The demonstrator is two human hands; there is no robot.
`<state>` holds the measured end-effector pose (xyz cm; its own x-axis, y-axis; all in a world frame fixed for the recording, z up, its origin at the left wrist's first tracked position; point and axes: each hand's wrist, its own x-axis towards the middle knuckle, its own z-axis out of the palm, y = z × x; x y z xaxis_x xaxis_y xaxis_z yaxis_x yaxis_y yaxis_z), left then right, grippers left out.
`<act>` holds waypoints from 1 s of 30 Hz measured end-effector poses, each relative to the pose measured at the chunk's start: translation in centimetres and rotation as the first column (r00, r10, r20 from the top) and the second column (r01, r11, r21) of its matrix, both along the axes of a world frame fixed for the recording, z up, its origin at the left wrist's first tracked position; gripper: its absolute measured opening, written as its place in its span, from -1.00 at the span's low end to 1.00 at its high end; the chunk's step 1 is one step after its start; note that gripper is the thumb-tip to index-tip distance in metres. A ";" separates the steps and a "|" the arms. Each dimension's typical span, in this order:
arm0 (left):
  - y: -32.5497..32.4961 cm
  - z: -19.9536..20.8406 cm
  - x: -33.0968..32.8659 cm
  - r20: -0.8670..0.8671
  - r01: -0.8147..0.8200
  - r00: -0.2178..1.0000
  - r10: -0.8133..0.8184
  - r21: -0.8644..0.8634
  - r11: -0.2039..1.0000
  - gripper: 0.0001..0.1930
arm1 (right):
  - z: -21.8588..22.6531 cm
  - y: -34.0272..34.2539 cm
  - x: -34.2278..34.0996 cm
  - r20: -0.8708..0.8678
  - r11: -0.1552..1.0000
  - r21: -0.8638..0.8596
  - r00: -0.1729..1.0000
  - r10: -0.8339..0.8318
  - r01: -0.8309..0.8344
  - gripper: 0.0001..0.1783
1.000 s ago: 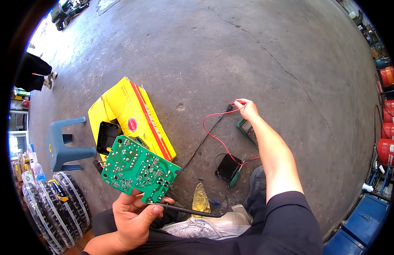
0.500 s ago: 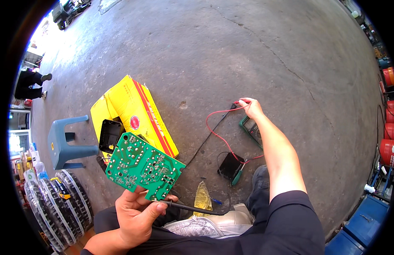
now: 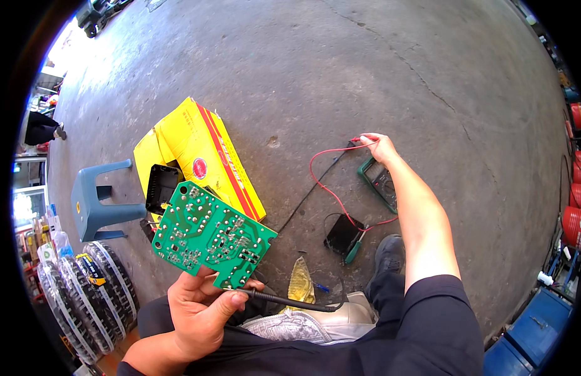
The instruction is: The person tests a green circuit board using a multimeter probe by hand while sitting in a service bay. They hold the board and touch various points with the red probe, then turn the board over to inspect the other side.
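Observation:
My left hand (image 3: 203, 307) is closed on the lower edge of a green circuit board (image 3: 209, 232), solder side up and tilted. Under its thumb lies a black test probe (image 3: 284, 302), its tip hidden at the board's edge. Out to the right, my right hand (image 3: 381, 149) pinches a red test probe (image 3: 358, 139) beside a black plug (image 3: 350, 145). Whether the tip touches the plug is too small to tell. A black cord (image 3: 312, 190) runs from the plug to behind the board. Below that hand a green-cased multimeter (image 3: 379, 183) lies on the floor, partly behind my forearm.
A yellow box (image 3: 203, 150) with a black plastic housing (image 3: 162, 188) is left of centre. Beyond are a blue stool (image 3: 99, 207) and wrapped tyres (image 3: 93, 301). A black case (image 3: 342, 234) and green-handled tool (image 3: 353, 252) lie near my shoe. Red drums (image 3: 574, 227) line the right.
The view has shifted slightly. Both hands keep nearly the same places relative to the board and the plug. A distant person's feet at the far left have moved.

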<state>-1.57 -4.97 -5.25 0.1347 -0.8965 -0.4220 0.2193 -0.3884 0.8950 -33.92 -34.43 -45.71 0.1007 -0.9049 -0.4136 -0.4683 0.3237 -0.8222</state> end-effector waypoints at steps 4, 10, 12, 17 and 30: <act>0.1 0.0 0.0 -0.027 -0.007 1.000 0.007 -0.002 1.000 -0.52 | 0.0 0.2 -0.1 0.028 1.000 0.012 1.000 -0.004 0.003 -0.72; 0.2 0.0 0.0 -0.020 0.008 1.000 -0.008 -0.003 1.000 -0.51 | -0.9 0.2 -0.3 0.035 1.000 -0.005 0.999 -0.010 0.010 -0.73; 0.1 -0.1 0.1 -0.002 0.023 1.000 -0.023 -0.004 1.000 -0.51 | -1.2 0.2 -0.4 0.043 1.000 -0.009 0.999 -0.010 0.010 -0.73; 0.0 0.0 0.0 0.008 0.024 1.000 -0.024 -0.009 1.000 -0.52 | -1.4 0.1 -0.4 0.076 0.998 0.032 0.996 -0.054 0.051 -0.73; 0.2 0.0 -0.1 0.017 0.020 1.000 -0.020 -0.019 1.000 -0.52 | -0.5 0.4 -0.3 0.052 1.000 0.008 0.998 -0.026 0.025 -0.72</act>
